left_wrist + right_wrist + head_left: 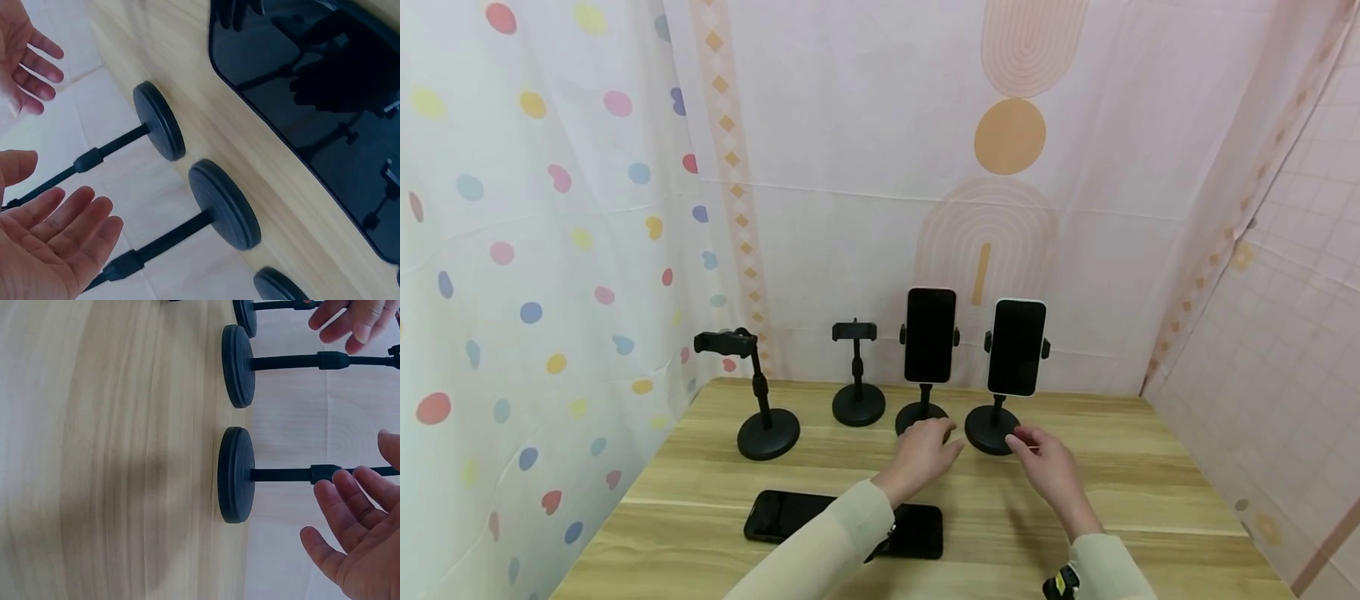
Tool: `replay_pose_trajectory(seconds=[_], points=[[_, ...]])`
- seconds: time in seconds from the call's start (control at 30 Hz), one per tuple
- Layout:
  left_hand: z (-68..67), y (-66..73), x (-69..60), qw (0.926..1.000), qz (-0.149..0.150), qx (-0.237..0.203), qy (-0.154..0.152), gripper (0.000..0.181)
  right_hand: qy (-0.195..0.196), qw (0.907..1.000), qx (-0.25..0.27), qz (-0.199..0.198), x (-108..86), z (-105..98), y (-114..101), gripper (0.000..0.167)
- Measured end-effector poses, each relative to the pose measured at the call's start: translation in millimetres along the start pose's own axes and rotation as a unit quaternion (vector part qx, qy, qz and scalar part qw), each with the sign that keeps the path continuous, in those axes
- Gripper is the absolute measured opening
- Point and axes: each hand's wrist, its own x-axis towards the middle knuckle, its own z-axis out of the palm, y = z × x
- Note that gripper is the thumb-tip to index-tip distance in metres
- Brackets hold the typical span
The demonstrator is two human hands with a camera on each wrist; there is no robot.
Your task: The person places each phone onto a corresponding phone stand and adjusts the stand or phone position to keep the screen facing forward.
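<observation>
In the head view my left hand hovers before the base of a black phone stand whose clamp holds a phone upright. My right hand is by the round base of the rightmost stand, which carries a white-edged phone. Both hands hold nothing; their fingers are loosely bent, and both wrist views show them apart from the stands. Under my left forearm a large dark phone or tablet lies on the table, partly hidden by the sleeve.
Two phone stands with nothing in their clamps are to the left: one at the back, another nearer with its clamp turned sideways. The wooden table ends at a patterned curtain behind and at the sides.
</observation>
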Motion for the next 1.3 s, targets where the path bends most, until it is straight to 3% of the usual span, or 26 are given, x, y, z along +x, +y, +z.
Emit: replay_pose_trajectory(seconds=[0.33,0.5,0.6,0.83,1.0,1.3], points=[[-8.1,-21.9,-17.8,0.9972,0.006,0.069,-0.026,0.033,-0.019,0.9993,-0.028,-0.017,-14.7,6,0,0.045],[-9.8,-27.9,-29.1,0.9895,0.021,0.14,-0.032,0.027,-0.02,0.9956,-0.075,-0.052,-23.4,11,2,0.035],[-10.2,-31.5,-36.0,0.9822,0.036,0.181,-0.032,0.02,-0.022,0.9892,-0.123,-0.076,-29.2,14,2,0.032],[-16.2,-37.1,-46.4,0.9705,0.062,0.232,-0.017,0.026,-0.046,0.9651,-0.235,-0.106,-37.5,16,-1,0.04],[-24.8,-43.6,-56.4,0.9679,0.039,0.247,-0.03,0.024,-0.063,0.9526,-0.275,-0.115,-42.6,19,-4,0.039],[-40.4,-66.7,-70.6,0.975,-0.019,0.215,-0.053,0.027,-0.069,0.9478,-0.287,-0.121,-48.5,23,-8,0.037]])
